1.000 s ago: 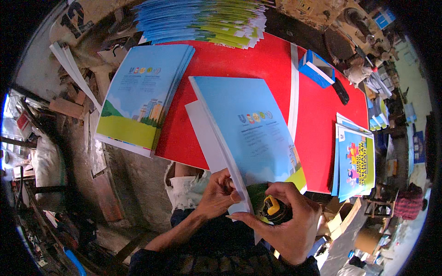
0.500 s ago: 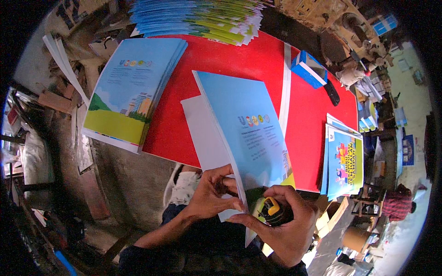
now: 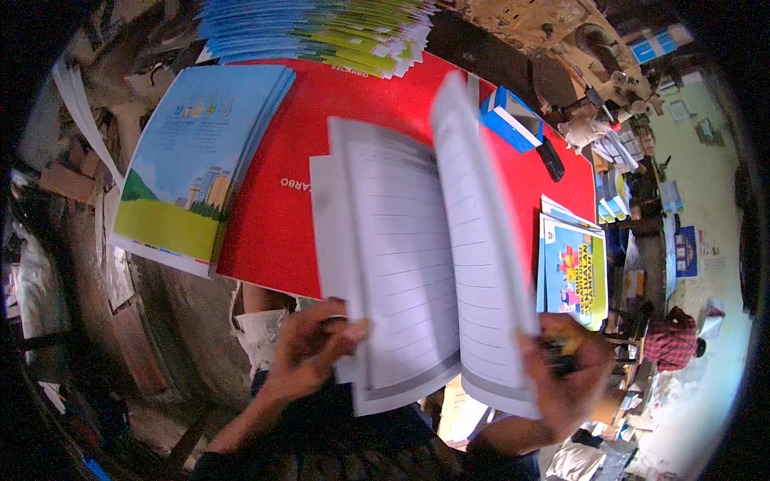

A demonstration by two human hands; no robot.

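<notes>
An open booklet (image 3: 405,256) with lined white pages is held up over the near side of the red tabletop (image 3: 273,192). My left hand (image 3: 309,345) pinches its left edge, where a loose white sheet (image 3: 323,208) shows behind. Gripping the lower right edge of the right-hand pages is my right hand (image 3: 565,393), blurred by motion. A small black and yellow object (image 3: 561,353) is also in that palm; its kind is too smeared to make out. To the left lies a stack of blue and green printed covers (image 3: 192,152).
A large fanned stack of booklets (image 3: 313,32) stands at the far edge. On the right are a blue box (image 3: 511,120), a black object (image 3: 551,159) beside it, and a pile of colourful booklets (image 3: 573,264). Farther right sits a person in a red checked shirt (image 3: 670,341).
The booklet, closed with its blue back cover showing, is now opened to lined pages. My hands have moved apart, the right one swinging rightward with the pages. The whole view has shifted slightly.
</notes>
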